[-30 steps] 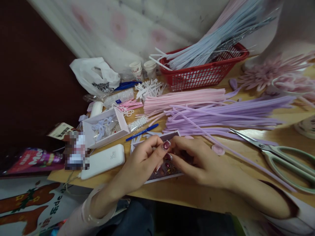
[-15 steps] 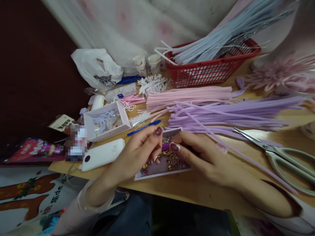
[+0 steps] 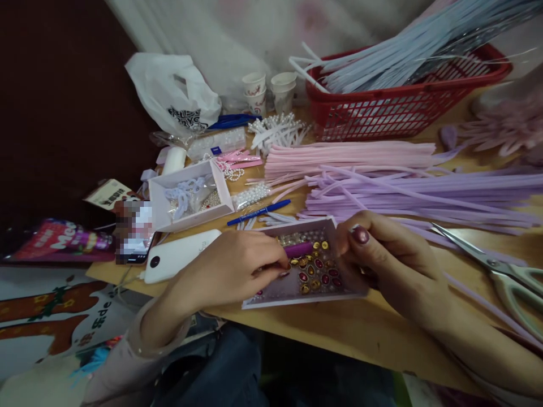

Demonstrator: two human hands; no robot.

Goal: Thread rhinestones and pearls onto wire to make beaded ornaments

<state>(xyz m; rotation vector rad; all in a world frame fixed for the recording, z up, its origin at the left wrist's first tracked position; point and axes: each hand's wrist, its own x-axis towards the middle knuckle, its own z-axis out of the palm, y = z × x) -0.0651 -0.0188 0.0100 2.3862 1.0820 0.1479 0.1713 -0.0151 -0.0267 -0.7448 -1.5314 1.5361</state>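
A shallow pale tray (image 3: 271,298) of red and gold gems (image 3: 316,271) lies near the table's front edge. My left hand (image 3: 231,265) rests on the tray's left side, its curled fingers reaching among the gems beside a purple stick (image 3: 299,249). What its fingertips pinch, if anything, is hidden. My right hand (image 3: 390,254) grips the tray's right edge, thumb on the rim and fingers curled round it.
Pink (image 3: 348,155) and purple pipe cleaners (image 3: 424,198) lie in bundles behind the tray. A red basket (image 3: 403,104) holds pale blue ones. Scissors (image 3: 500,274) lie at the right; a white power bank (image 3: 182,254), a blue pen (image 3: 258,212) and a bead box (image 3: 189,195) sit left.
My hands have parted, uncovering the gem tray. The left hand dropped its fingers into the gems; the right moved to the tray's right edge. The view shifted left.
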